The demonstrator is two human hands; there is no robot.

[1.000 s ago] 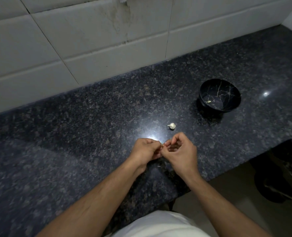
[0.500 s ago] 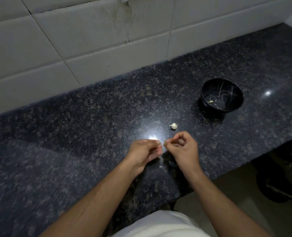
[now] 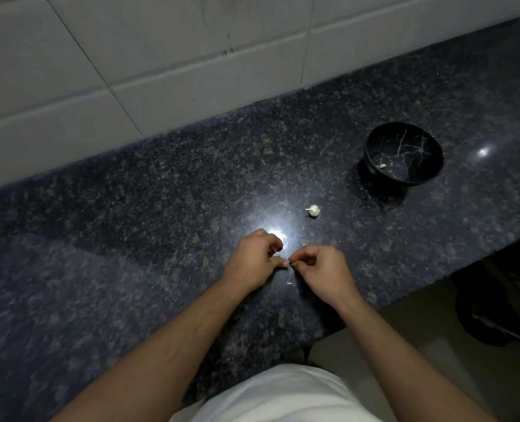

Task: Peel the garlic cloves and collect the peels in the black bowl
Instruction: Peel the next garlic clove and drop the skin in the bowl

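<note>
A dark speckled stone counter (image 3: 161, 208) runs beneath a white tiled wall (image 3: 130, 71). Over its near edge, the left hand (image 3: 254, 260) and right hand (image 3: 322, 271) meet fingertip to fingertip, fingers curled, apparently pinching a small clove or peel; the piece itself is too small to make out. A garlic clove (image 3: 313, 210) lies just beyond them, the black bowl (image 3: 429, 153) well to the right with one scrap (image 3: 382, 166) inside. The papery skin looks light, brittle and best nipped at the pointed tip. No writing or brand is visible.
</note>
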